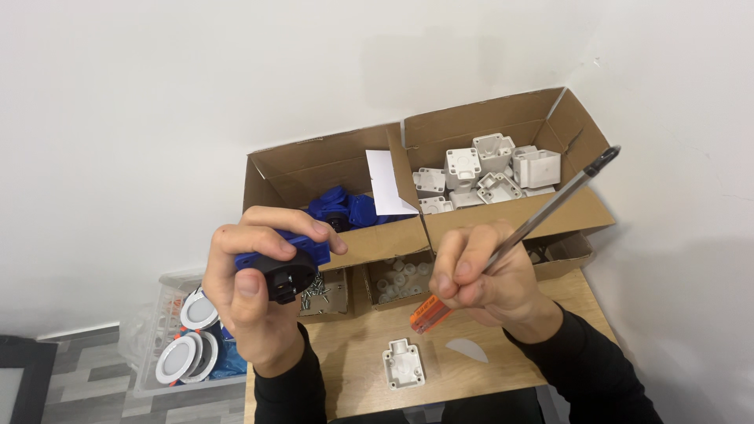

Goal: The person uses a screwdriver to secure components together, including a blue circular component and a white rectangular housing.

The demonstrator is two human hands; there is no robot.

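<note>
At centre frame my left hand (251, 290) clamps a blue-and-black socket part (284, 267), opening turned toward me, while my right hand (479, 275) grips a screwdriver (534, 224), shaft angled up-right, clear.

Screwdriver (514, 235) handle mostly hidden under fingers (463, 271)

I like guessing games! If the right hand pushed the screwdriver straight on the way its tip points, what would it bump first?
Probably the box of white plastic housings, though depth is unclear; the right hand aims the screwdriver up-right over it.
</note>
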